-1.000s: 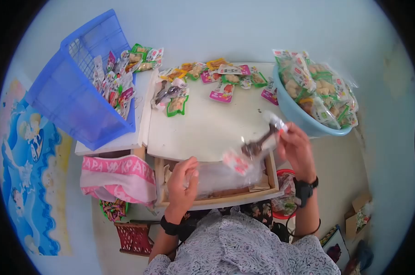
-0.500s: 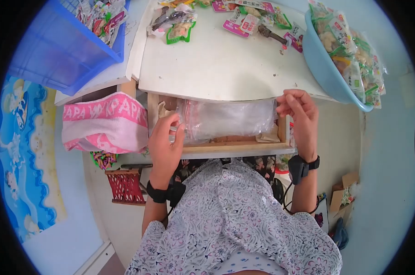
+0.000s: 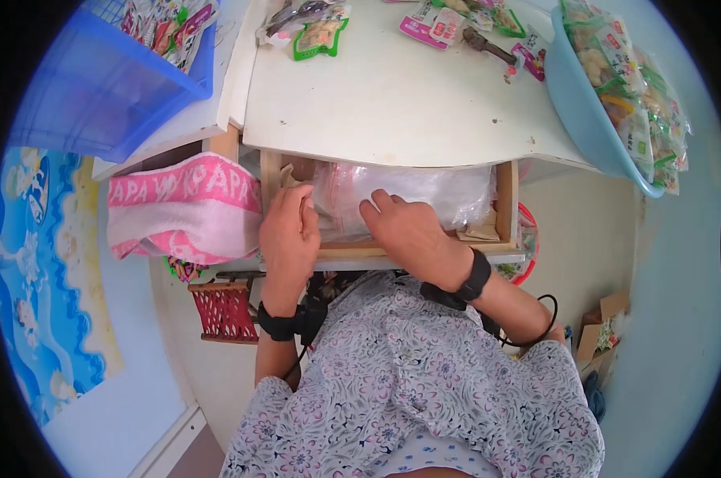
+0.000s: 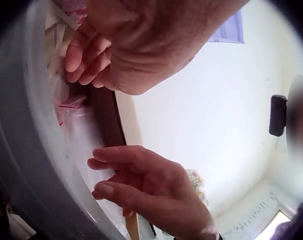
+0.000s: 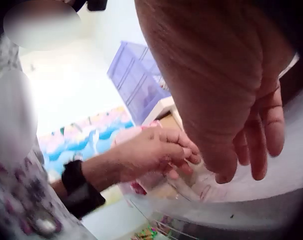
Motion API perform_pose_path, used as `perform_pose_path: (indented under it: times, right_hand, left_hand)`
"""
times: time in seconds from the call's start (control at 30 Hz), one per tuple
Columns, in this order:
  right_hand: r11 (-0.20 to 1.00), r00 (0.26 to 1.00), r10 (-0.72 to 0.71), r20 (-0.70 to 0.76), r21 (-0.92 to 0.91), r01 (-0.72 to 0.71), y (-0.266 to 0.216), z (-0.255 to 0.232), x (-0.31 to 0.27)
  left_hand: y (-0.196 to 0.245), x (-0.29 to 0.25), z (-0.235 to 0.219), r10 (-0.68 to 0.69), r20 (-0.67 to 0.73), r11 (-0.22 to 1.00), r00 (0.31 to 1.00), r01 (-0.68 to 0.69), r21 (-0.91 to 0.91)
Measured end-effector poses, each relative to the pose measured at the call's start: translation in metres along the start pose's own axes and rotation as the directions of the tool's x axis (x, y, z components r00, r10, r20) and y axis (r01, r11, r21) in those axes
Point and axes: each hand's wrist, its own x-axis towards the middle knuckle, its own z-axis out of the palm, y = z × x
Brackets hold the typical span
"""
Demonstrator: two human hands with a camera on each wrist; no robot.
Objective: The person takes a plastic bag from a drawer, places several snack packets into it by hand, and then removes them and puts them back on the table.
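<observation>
A drawer [image 3: 509,209] under the white tabletop stands pulled out, with a stack of clear plastic bags [image 3: 456,191] marked by red lines near their left end. My left hand [image 3: 290,239] is over the drawer's left end, its fingers loosely bent beside the bags' red-lined end and nothing seen in them. Over the middle of the bags hovers my right hand [image 3: 418,239], fingers relaxed and reaching left. In the left wrist view the right hand [image 4: 154,187] shows nothing between thumb and fingers. On the tabletop lies a dark drumstick in a clear wrapper [image 3: 489,46].
Several snack packets [image 3: 320,36] lie along the tabletop's back. A light blue basin [image 3: 587,107] full of packets stands at the right, a blue plastic basket [image 3: 82,88] at the left. A pink and white towel [image 3: 185,211] hangs left of the drawer.
The right hand let go of the wrapped drumstick among the packets on the tabletop, then moved down and left over the bags. The left hand stays at the drawer's left end. The view tilted down.
</observation>
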Motion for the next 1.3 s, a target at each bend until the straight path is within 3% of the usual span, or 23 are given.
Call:
perform_pose_path:
  times: [0.17,0.3,0.4,0.5,0.6,0.7,0.73,0.83,0.87,0.97,1.0,1.1,1.23,1.27,1.3]
  right_hand:
    - [0.988,0.984,0.1,0.145,-0.134,-0.081,0.013,0.03,0.015]
    - [0.985,0.964,0.135,0.23,-0.139,-0.105,0.019,0.019,0.013]
    - [0.994,0.987,0.105,0.118,0.026,-0.108,0.018,-0.003,0.001]
    - [0.916,0.999,0.005,-0.032,0.402,0.008,0.013,-0.037,-0.011]
    - [0.657,0.999,0.027,-0.035,0.754,0.009,0.01,-0.086,-0.013]
    - [0.043,0.965,0.233,0.118,0.99,-0.132,0.0,-0.122,-0.023]
    - [-0.023,0.975,0.215,0.059,0.998,-0.055,0.009,-0.114,-0.026]
    - [-0.236,0.965,0.264,-0.011,0.969,0.075,0.018,-0.1,-0.022]
    - [-0.23,0.963,0.269,0.0,0.971,0.064,0.023,-0.093,-0.021]
    - [-0.205,0.943,0.333,0.006,0.976,0.067,0.036,-0.074,-0.02]
    - [-0.057,0.948,0.319,-0.007,0.998,0.026,0.043,-0.072,-0.022]
    - [0.015,0.95,0.284,-0.129,0.991,0.131,0.063,-0.084,-0.028]
    - [0.182,0.917,0.399,0.016,0.979,-0.097,0.079,-0.118,-0.033]
    - [0.232,0.934,0.355,-0.037,0.971,-0.05,0.081,-0.124,-0.032]
    - [0.156,0.925,0.379,-0.027,0.987,-0.035,0.085,-0.122,-0.033]
  left_hand:
    - [-0.01,-0.009,-0.008,-0.036,-0.02,0.998,0.999,0.035,-0.054]
    - [-0.013,-0.012,-0.008,-0.035,-0.02,0.995,0.999,0.033,-0.095]
    - [-0.015,-0.011,-0.007,-0.006,-0.039,0.991,0.999,0.001,-0.13]
    - [-0.008,-0.013,-0.017,-0.053,0.053,0.972,0.997,0.063,-0.228]
    - [-0.012,-0.018,-0.017,-0.072,0.073,0.901,0.995,0.096,-0.424]
    - [0.0,-0.006,-0.017,0.031,-0.117,0.743,0.993,-0.102,-0.662]
    - [0.003,-0.001,-0.018,0.056,-0.185,0.672,0.981,-0.174,-0.72]
    - [0.003,0.007,-0.016,0.101,-0.079,0.492,0.992,-0.119,-0.862]
    - [0.0,0.008,-0.014,0.102,-0.034,0.424,0.994,-0.074,-0.902]
    - [0.01,0.013,-0.024,-0.015,0.27,0.471,0.963,0.245,-0.848]
    - [0.016,0.019,-0.028,-0.01,0.252,0.496,0.968,0.223,-0.839]
    - [0.041,0.035,-0.046,0.033,0.251,0.601,0.967,0.181,-0.778]
    - [0.071,0.068,-0.071,0.157,0.349,0.791,0.924,0.094,-0.605]
    - [0.081,0.076,-0.075,0.187,0.362,0.823,0.913,0.055,-0.565]
    - [0.091,0.085,-0.08,0.248,0.389,0.862,0.887,-0.019,-0.506]
